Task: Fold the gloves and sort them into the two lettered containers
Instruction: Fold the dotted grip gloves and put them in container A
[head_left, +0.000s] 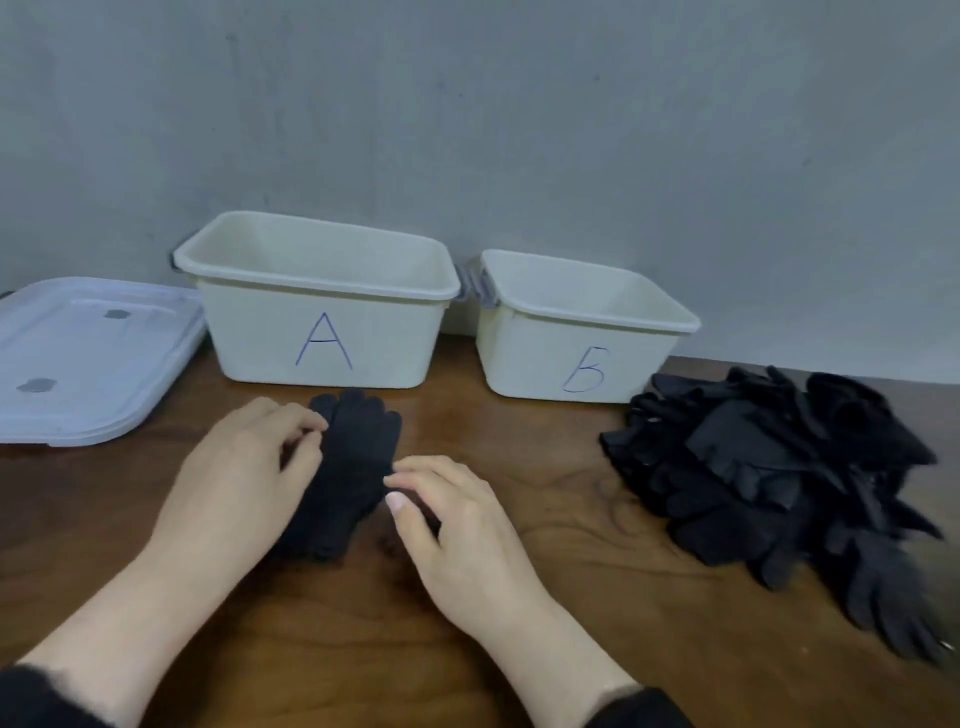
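Beside the left hand (244, 467), whose curled fingertips pinch its left edge, a black knit glove (348, 467) is laid flat, fingers pointing toward container A (322, 332). The right hand (457, 519) touches its right edge, fingers loosely bent. Folding seems about to begin; container B (582, 353) and the glove pile (779, 478) lie further right.

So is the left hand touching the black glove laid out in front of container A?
Touching: the head view shows the left hand with fingertips on the glove.
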